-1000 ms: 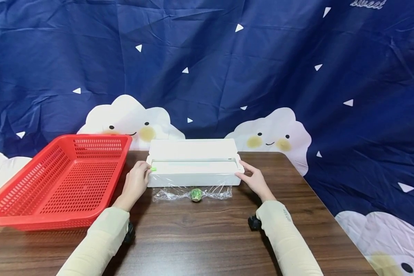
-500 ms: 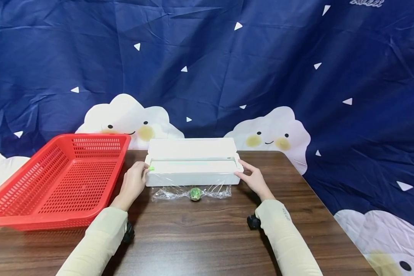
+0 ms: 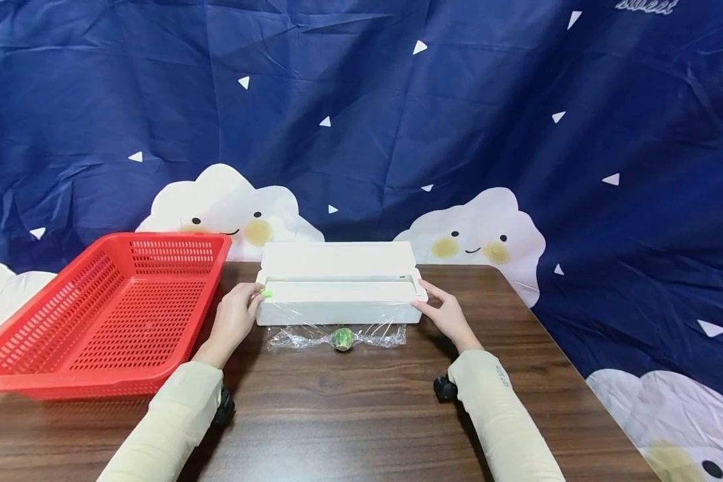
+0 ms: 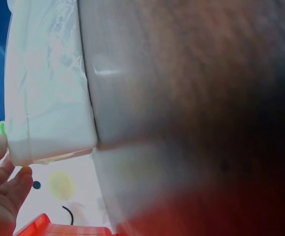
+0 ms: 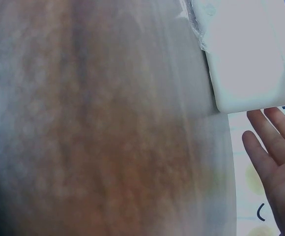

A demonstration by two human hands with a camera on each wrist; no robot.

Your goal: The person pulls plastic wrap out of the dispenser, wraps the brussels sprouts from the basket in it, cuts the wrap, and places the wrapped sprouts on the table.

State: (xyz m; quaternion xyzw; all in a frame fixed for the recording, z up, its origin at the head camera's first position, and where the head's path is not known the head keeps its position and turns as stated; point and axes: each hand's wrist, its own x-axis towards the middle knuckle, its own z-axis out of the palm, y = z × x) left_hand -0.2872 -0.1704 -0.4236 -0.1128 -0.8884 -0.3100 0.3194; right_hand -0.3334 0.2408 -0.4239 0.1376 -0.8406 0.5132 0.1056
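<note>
Firstly, I note a white box (image 3: 337, 313) at centre frame, its lid (image 3: 337, 260) raised at the rear and a long white piece (image 3: 337, 291) inside; a red basket (image 3: 132, 321) stands at left. The box's long axis runs left to right, opening upward. Below it, clear film (image 3: 304, 337) meets a green ball (image 3: 343, 339). The left hand (image 3: 231, 320), fingers bent, grips the left end beside a green tab (image 3: 267, 294); the right hand (image 3: 448, 318), fingers spread and mostly straight, touches the right end
</note>
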